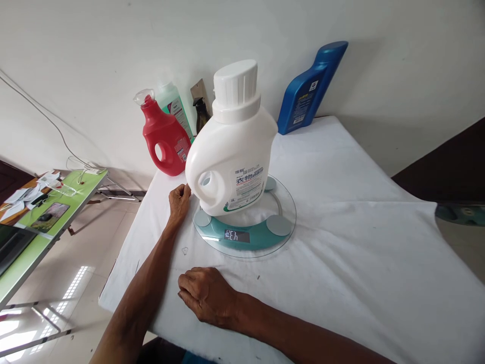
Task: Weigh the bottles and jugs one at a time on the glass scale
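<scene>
A large white detergent jug (231, 146) with a ribbed white cap stands upright on a round glass scale (242, 230), whose lit display faces me. Just left of the jug, my left hand (179, 199) rests on the cloth by the scale's rim, its fingers curled closed. Whether it touches the jug or the glass I cannot tell. In front of the scale, my right hand (207, 293) lies on the table as a loose fist, apart from the jug. Nothing shows in either hand.
White cloth (341, 242) covers the table. Against the wall stand a red jug (163, 134), a green-tinted bottle (175, 103), a dark pump bottle (201, 114) and a blue bottle (308, 93). A green table (49, 222) with papers and a laptop is at left.
</scene>
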`<state>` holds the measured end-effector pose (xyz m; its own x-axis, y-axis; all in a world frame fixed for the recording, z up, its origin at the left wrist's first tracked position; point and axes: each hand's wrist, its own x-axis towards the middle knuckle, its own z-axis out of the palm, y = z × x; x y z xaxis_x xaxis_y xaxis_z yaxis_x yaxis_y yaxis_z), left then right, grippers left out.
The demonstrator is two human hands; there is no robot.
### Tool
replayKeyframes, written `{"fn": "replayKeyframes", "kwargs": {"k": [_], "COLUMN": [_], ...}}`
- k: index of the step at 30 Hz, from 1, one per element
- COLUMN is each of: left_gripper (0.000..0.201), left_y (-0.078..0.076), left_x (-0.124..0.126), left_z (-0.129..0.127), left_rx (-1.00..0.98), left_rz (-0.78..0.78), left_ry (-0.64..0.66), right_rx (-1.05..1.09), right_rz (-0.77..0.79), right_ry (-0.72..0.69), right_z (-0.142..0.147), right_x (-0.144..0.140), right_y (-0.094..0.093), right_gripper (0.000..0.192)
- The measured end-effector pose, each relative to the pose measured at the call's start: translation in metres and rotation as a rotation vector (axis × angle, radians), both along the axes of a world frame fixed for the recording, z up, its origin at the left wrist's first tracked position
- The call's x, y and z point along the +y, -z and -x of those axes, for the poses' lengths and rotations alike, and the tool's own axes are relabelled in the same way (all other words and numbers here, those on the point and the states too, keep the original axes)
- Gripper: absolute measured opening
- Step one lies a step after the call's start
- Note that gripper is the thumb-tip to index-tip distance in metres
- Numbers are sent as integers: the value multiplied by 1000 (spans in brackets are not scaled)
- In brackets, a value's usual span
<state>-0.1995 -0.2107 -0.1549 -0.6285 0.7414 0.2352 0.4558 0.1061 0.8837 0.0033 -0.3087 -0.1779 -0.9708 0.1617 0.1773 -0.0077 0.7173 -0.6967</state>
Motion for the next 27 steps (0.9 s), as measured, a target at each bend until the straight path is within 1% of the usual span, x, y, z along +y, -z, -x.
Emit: {"fn": "replayKeyframes", "kwargs": {"k": [10,19,27], "left_gripper": [46,45,46], "left_y": [-1,3,0], "left_x": [0,0,-4], "left_z": [-2,1,0], "left_rx": [-20,-1,-25], "left_rz": [-13,-17,-30], "left_ry": [-13,-2,5], "right_rx": [-4,13,23], "right_rz": [21,83,101], "right_ry": [10,25,32], "right_z": [1,0,1], "right_x": [0,1,0], "right_y": [3,0,3], "right_gripper": [24,36,33]}}
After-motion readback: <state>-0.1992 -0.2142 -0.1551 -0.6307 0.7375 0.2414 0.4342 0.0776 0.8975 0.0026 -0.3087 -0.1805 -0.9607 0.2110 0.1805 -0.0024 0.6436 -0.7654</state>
